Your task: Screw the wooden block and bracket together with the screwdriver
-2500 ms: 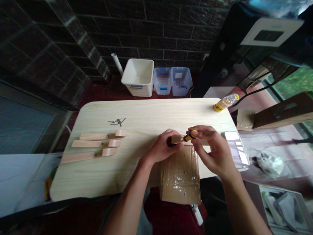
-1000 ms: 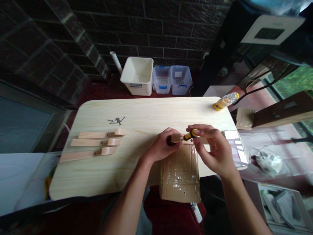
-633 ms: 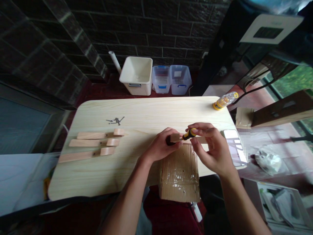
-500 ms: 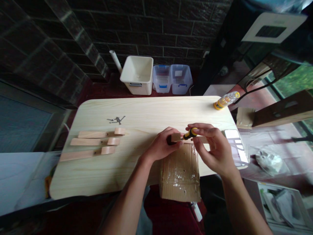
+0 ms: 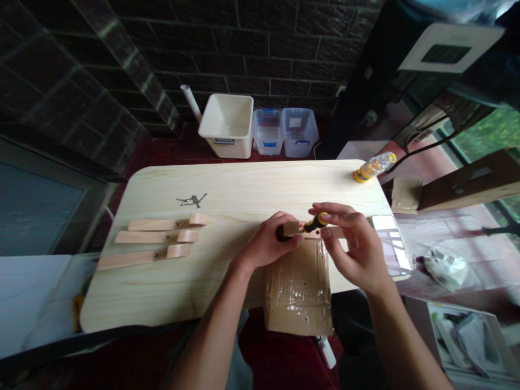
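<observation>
My left hand [image 5: 273, 238] is closed around a wooden piece [image 5: 291, 228], pressing it down near the middle of the table. The thumb and fingers of my right hand [image 5: 355, 244] close on the handle of a short yellow-and-black screwdriver [image 5: 315, 222]. Its tip points left at the side of the wooden piece, where a small bit of metal shows; whether that is a screw I cannot tell. A flat wooden strip [image 5: 337, 233] with a dark hole runs rightward under my right hand. Below lies a taped cardboard piece [image 5: 298, 287], overhanging the table's front edge.
Three wooden handles with curved ends [image 5: 152, 237] lie at the table's left. Several loose screws [image 5: 194, 200] are behind them. A clear, yellow-capped container [image 5: 374, 167] stands back right, and a phone-like glossy slab [image 5: 390, 244] lies at the right edge. Plastic bins [image 5: 227, 116] sit beyond the table.
The screwdriver has turned slightly in my right fingers, and the dark hole beside it shows more plainly. My left hand stays on the wooden piece. The whole view has shifted a little.
</observation>
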### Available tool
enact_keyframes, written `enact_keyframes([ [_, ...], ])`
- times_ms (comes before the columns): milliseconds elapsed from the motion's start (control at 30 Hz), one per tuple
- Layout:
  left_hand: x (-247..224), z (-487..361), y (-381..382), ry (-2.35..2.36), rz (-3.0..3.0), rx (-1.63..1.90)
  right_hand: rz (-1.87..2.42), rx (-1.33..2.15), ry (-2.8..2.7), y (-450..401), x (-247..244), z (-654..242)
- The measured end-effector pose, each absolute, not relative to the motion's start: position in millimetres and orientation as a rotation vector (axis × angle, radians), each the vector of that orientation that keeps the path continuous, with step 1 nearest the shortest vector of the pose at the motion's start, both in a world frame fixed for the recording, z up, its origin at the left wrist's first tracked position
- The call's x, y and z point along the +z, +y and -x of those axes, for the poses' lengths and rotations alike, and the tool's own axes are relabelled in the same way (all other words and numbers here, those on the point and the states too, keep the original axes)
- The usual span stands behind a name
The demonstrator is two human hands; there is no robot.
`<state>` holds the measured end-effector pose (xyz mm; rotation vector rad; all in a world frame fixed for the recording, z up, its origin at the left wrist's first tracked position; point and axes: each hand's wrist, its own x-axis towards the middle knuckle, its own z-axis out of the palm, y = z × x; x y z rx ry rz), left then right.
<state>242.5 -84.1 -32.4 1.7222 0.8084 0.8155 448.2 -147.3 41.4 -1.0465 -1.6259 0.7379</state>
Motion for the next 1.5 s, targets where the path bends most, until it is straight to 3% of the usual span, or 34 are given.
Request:
enact_keyframes([
  [1500,-29.3,-242.7,-84.2,0.847,-1.730,0.779,1.069,0.656,-1.619,-141.2,35.9,-446.8],
])
